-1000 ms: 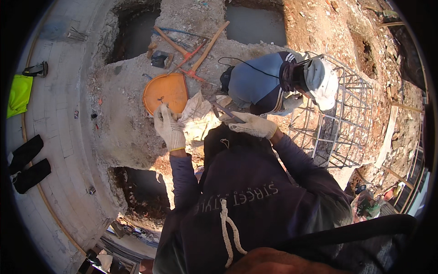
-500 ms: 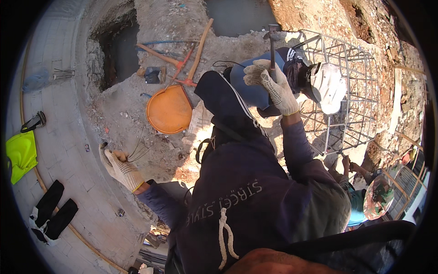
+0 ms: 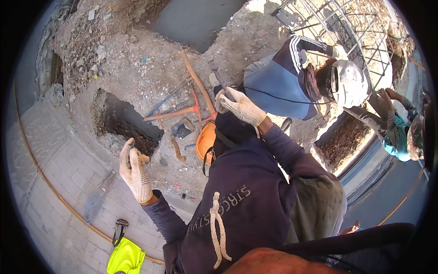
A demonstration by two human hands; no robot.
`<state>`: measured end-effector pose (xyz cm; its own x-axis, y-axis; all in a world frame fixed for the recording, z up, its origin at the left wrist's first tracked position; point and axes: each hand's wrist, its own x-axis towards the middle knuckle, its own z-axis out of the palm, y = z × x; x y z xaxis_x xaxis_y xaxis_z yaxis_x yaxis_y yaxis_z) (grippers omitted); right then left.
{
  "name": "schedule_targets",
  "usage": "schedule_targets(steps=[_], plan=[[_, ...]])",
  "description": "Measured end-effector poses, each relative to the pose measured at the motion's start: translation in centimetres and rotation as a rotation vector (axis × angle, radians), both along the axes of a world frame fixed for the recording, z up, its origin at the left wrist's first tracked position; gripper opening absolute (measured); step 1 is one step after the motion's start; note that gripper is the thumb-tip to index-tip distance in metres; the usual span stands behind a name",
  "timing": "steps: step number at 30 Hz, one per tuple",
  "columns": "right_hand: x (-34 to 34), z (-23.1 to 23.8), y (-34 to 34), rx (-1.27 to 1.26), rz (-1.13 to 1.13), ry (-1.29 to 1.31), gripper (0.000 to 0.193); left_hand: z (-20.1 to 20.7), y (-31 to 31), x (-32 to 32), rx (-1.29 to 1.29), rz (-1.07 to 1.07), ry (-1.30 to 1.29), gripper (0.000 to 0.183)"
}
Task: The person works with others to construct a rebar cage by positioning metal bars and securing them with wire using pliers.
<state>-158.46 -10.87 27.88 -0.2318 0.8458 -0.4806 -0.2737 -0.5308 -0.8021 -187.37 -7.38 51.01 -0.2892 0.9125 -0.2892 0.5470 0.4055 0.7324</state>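
Note:
My right hand [image 3: 244,108], in a white dotted work glove, is wrapped round the handle of a dark, slim hammer [image 3: 220,78], held with its head up above my knee. At the left my gloved left hand [image 3: 137,176] is raised with bent fingers, near a rough pit. A small dark bit shows at its fingertips; what it holds cannot be made out. Beyond my knees lie wooden-handled digging tools with red heads [image 3: 196,108]. An orange hard-shelled basin [image 3: 206,140] lies partly hidden by my leg.
A co-worker in blue [image 3: 278,89] bends beside a rebar cage [image 3: 360,34] at the right; another person in teal [image 3: 399,141] is farther right. Water-filled pits [image 3: 196,23] break the rubble ground. A yellow-green vest [image 3: 125,256] and a long pole [image 3: 54,189] lie on paving.
My view has swung to the right. My right hand has lowered the hammer toward my knee and tilted it; my left hand has risen. Thin wires seen by the left hand no longer show.

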Motion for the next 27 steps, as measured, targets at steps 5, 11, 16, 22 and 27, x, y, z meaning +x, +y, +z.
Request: schedule_targets(steps=[5, 11, 16, 22, 27], plan=[[-3.1, 2.8, 7.0, 0.134, 0.029, -0.325, 0.035, -2.0, 4.7, -0.8, -0.169, -0.168, 0.010, 0.031], [-3.3, 8.4, 13.0, 0.503, -0.118, -0.703, 0.032, -0.7, 13.1, -0.4, -0.127, -0.396, 0.005, 0.030], [-2.3, 10.3, 14.0, 0.651, -0.310, -0.987, 0.034, -0.8, 20.0, 0.7, -0.060, -0.555, -0.038, 0.037], [-2.0, 12.4, 14.1, 0.358, -0.090, -1.158, 0.034, -0.8, 30.5, -0.7, 0.154, -0.693, -0.010, 0.041], [-2.1, 14.9, 16.3, 0.409, 0.059, -1.244, 0.026, 0.6, 41.3, 1.2, 0.385, -0.979, 0.120, 0.035]])
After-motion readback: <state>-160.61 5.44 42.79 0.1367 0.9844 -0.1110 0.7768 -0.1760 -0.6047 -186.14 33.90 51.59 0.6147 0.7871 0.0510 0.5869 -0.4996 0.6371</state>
